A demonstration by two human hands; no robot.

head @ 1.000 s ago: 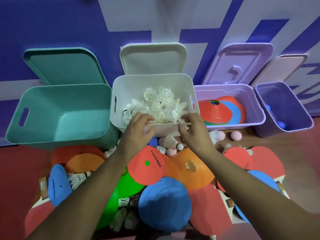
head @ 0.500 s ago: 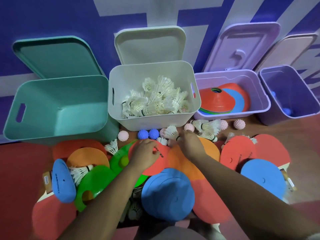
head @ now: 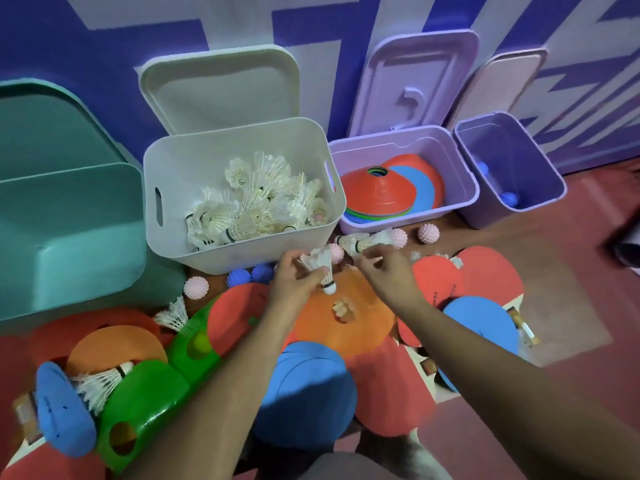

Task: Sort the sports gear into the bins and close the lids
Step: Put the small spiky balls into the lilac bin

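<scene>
Left hand [head: 298,278]: fingers closed round one white feathered shuttlecock [head: 320,266], cork end [head: 328,288] pointing toward the person, just in front of the white bin [head: 242,251]. Right hand [head: 386,268]: fingertips at a second shuttlecock [head: 360,241] lying on the floor; whether it is gripped cannot be told. White bin: ribbed plastic, slot handles, lid [head: 221,88] upright behind, heaped with feather shuttlecocks. Lilac bin [head: 398,140]: stack of domed cones [head: 379,190], red on top. Small purple bin [head: 540,202]: two blue balls visible. Teal bin [head: 69,237] at left. Floor: four pink spiked balls, two blue, several flat discs in red, orange, blue and green.
</scene>
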